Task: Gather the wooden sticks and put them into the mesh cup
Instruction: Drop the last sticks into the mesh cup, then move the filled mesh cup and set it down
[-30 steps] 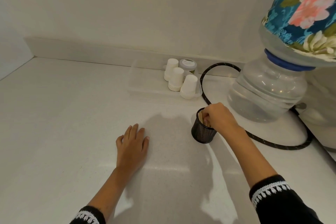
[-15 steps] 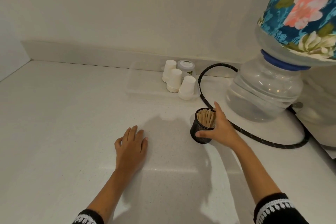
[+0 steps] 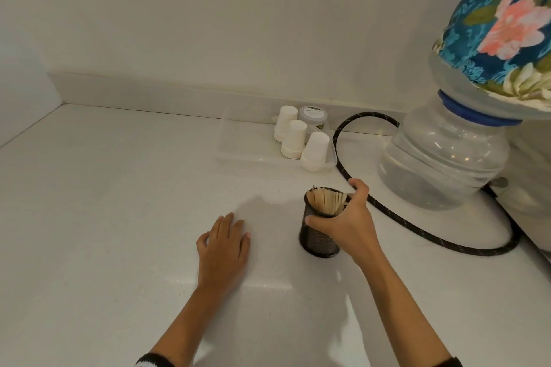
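A black mesh cup (image 3: 316, 240) stands upright on the white counter (image 3: 104, 217), right of centre. A bundle of pale wooden sticks (image 3: 325, 201) stands inside it, their tops level with the rim. My right hand (image 3: 347, 219) grips the cup from its right side, thumb across the front and fingers round the back rim. My left hand (image 3: 223, 244) rests flat on the counter to the left of the cup, fingers straight and holding nothing.
A clear tray (image 3: 238, 143) at the back holds stacks of white paper cups (image 3: 293, 138) and a lidded jar (image 3: 313, 115). A black braided hose (image 3: 387, 217) loops behind the cup. A water bottle (image 3: 441, 158) with a floral cover stands at right.
My right hand came off the top of the cup, where it was pushing the sticks in, and took hold of the cup's side. My left hand stayed flat on the counter.
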